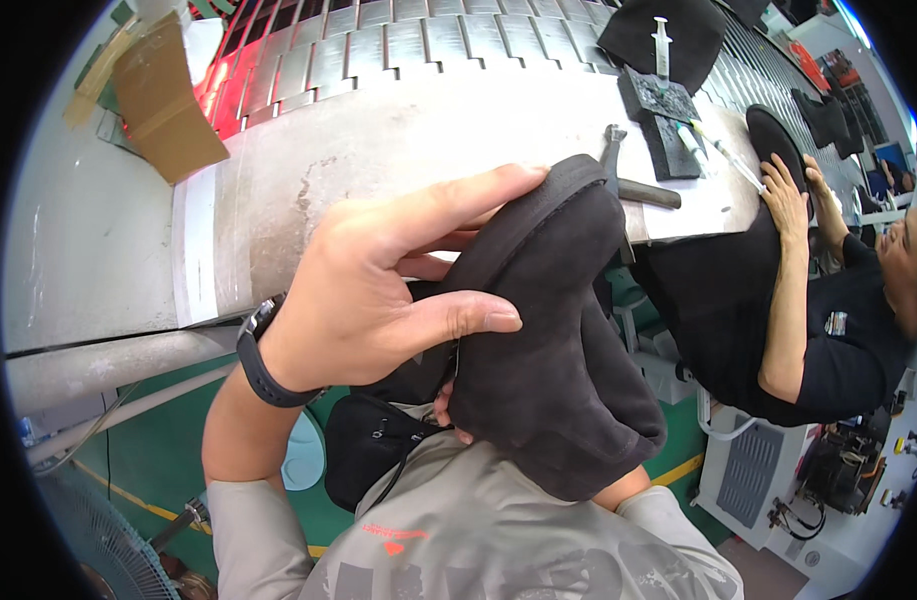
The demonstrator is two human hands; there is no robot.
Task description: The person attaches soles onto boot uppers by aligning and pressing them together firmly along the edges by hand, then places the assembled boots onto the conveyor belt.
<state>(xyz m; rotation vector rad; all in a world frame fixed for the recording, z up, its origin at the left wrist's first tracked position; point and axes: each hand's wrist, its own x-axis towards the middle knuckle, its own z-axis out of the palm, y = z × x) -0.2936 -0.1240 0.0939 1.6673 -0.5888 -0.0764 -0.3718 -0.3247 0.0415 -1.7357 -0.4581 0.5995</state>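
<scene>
Left forearm (240,425) up from lower left, leaning slightly inward to left wrist (290,345). Left hand (363,275) out in front of torso, back of hand mostly to camera, C-shaped clasp, thumb and fingers well apart. Thumb (463,316) reaches right, about level, pad pressed down. Index finger (468,203) long, slanting up and right, tip in contact; other fingers bent beneath it, partly hidden. Right forearm (623,487): short strip only, lower right. Right hand (445,410) mostly covered, few fingertips showing; grip probably from below, unclear.
</scene>
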